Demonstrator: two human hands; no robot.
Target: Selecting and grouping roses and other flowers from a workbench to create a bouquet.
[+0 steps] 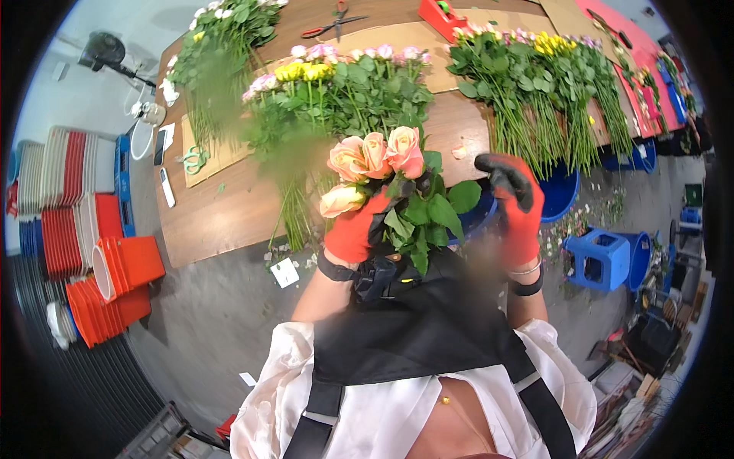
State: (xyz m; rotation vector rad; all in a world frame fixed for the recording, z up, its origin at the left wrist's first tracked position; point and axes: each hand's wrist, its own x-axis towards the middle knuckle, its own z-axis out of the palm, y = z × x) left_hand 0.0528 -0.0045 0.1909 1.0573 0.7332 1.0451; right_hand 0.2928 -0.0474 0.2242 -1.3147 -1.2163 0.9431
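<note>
Clasping peach roses [375, 156] is the left hand [359, 229]; the right hand [520, 202] (grip unclear) curls.

Fan [103, 50], black, upper left; buckets [136, 264], orange, nested, left; paper [285, 273], white, on grey floor [206, 321]; stool [600, 262], blue, beside blue tub [641, 260].

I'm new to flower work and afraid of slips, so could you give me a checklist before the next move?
1. Left hand on the peach roses: ok.
2. Right hand apart from the roses: ok.
3. Gloves on both hands: ok.
4. Red-handled scissors near the hands: not ok, toward the table's far side.
5. Roses' lower stem ends: cannot tell, hidden.
6. Floor free of scraps: not ok.
</note>
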